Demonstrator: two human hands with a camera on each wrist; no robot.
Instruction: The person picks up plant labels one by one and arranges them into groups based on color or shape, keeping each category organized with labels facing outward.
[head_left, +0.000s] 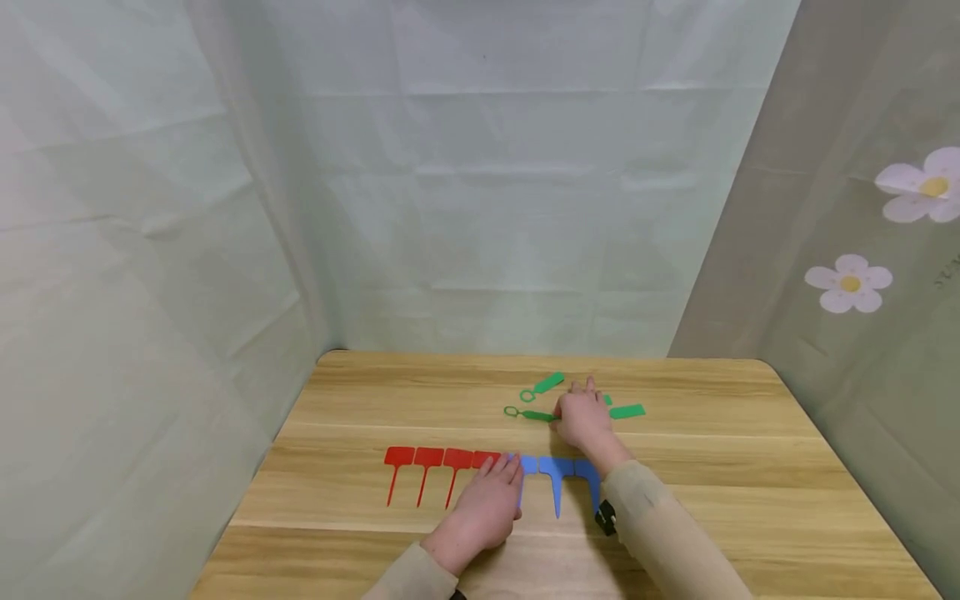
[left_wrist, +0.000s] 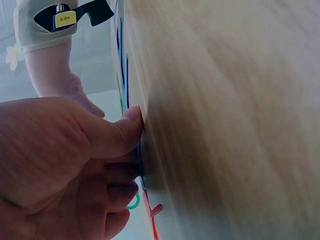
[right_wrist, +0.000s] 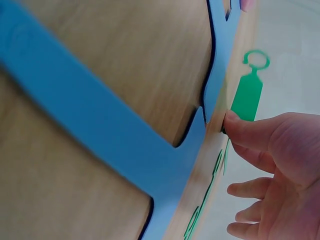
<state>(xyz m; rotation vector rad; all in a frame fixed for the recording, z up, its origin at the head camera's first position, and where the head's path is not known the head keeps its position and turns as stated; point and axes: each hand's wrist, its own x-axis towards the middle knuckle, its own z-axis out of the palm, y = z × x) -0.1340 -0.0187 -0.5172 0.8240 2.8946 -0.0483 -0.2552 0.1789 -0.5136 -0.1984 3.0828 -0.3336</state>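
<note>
My right hand [head_left: 583, 417] is over the back part of the table, pinching a green loop tag [right_wrist: 247, 97] between thumb and index finger; its ring end points left. The other fingers of that hand are spread. My left hand [head_left: 489, 502] rests with extended fingers on the row of T-shaped labels, where red meets blue. It partly covers a red label [head_left: 486, 457] and a blue label [head_left: 529, 464]. Two more blue labels, one of them this middle one [head_left: 557, 468], continue the row rightward. Three red labels [head_left: 428, 457] extend it leftward, stems toward me.
Another green loop tag [head_left: 550, 382] lies behind the pinched one, and a further green tag [head_left: 628, 412] lies right of my right hand. The wooden table [head_left: 337, 492] ends at a pale hanging sheet [head_left: 495, 208] behind and at the sides.
</note>
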